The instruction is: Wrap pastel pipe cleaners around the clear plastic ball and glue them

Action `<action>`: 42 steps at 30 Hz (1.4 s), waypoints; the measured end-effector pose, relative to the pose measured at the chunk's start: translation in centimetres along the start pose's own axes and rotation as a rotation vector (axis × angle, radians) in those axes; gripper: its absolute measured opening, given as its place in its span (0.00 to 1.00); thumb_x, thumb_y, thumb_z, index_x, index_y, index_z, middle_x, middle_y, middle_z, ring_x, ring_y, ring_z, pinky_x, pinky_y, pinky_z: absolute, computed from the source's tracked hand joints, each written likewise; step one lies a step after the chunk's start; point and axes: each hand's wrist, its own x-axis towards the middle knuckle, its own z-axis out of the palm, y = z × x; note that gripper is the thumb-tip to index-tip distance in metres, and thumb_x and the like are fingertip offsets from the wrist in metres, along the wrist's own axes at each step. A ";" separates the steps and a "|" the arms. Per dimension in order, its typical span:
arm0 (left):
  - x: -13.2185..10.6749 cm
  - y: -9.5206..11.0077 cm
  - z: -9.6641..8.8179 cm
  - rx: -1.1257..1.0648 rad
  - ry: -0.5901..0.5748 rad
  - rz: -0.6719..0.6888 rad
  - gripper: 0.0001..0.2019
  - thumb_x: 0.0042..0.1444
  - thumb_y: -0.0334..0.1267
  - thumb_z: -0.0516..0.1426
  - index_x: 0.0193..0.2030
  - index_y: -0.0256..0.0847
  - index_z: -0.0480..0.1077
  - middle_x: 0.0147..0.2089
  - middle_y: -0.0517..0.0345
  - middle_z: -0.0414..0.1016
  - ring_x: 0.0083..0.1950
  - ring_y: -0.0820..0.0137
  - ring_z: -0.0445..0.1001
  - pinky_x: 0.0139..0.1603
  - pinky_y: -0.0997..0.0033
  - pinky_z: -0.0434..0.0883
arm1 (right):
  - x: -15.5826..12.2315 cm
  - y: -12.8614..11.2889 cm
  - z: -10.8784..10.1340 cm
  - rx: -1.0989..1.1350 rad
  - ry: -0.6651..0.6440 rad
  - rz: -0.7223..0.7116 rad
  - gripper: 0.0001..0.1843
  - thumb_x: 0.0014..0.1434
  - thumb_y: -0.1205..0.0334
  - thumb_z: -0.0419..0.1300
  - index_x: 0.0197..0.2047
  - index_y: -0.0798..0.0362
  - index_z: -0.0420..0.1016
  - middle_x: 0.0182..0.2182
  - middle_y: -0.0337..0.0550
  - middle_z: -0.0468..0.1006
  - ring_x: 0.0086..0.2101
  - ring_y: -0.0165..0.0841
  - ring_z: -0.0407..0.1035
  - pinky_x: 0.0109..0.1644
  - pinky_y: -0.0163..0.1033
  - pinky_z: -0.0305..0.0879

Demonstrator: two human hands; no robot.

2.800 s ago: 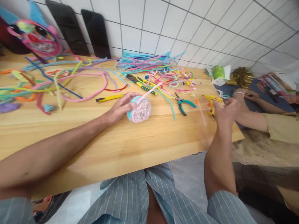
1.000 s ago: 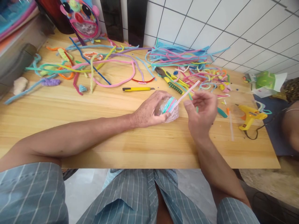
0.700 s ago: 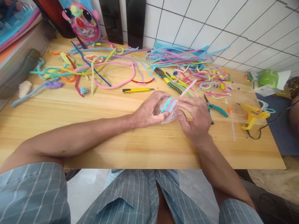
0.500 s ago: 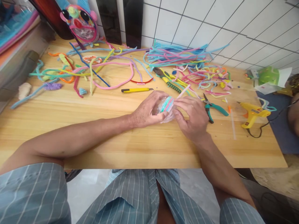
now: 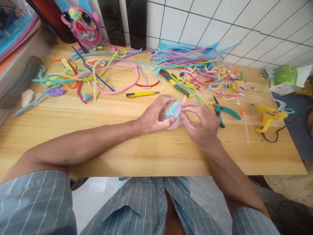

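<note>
My left hand (image 5: 160, 114) is curled around a crumpled clear plastic bundle (image 5: 174, 123). Turquoise, pink and pale blue pipe cleaner bands (image 5: 174, 109) run across the bundle's top. My right hand (image 5: 201, 122) is closed at the bundle's right side, thumb and fingers pinching a pale pink pipe cleaner (image 5: 184, 99) against it. Its short free end sticks up above the fingers. Where that strip meets the bundle is hidden behind the fingertips. Just beyond my left hand lies a yellow utility knife (image 5: 142, 94).
Loose pipe cleaners (image 5: 117, 91) spread over the table's back left, below a pipe cleaner figure (image 5: 85, 27). A blue and pink pile (image 5: 183, 56) lies by the wall. Yellow-handled pliers (image 5: 179, 88), teal-handled pliers (image 5: 228, 111), a glue stick (image 5: 246, 129) and a glue gun (image 5: 266, 117) are rightward.
The pale pink strip's free end, longer and slanting right before, now stands shorter and more upright. My right fingers have shifted slightly on the bundle. My left hand keeps its hold.
</note>
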 end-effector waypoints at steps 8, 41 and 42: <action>0.1 0.2 -0.2 0.028 -0.015 0.028 0.31 0.72 0.62 0.60 0.71 0.44 0.68 0.67 0.39 0.79 0.68 0.52 0.79 0.71 0.43 0.77 | 0.2 -0.4 -0.1 0.027 0.011 0.009 0.08 0.67 0.67 0.70 0.45 0.43 0.81 0.45 0.40 0.92 0.46 0.41 0.88 0.52 0.49 0.83; 0.0 2.0 -0.6 0.050 0.007 -0.024 0.25 0.76 0.61 0.58 0.67 0.44 0.70 0.62 0.43 0.81 0.65 0.55 0.81 0.66 0.49 0.79 | -0.5 -1.4 1.0 0.131 0.049 0.134 0.09 0.66 0.67 0.66 0.46 0.43 0.83 0.47 0.43 0.91 0.48 0.42 0.86 0.56 0.52 0.83; 0.0 1.9 -0.6 0.048 0.009 -0.025 0.25 0.76 0.61 0.58 0.66 0.45 0.70 0.62 0.43 0.81 0.65 0.55 0.81 0.67 0.48 0.79 | -0.5 -1.5 1.0 0.123 0.048 0.133 0.09 0.66 0.67 0.65 0.46 0.43 0.83 0.47 0.43 0.91 0.48 0.42 0.86 0.56 0.52 0.83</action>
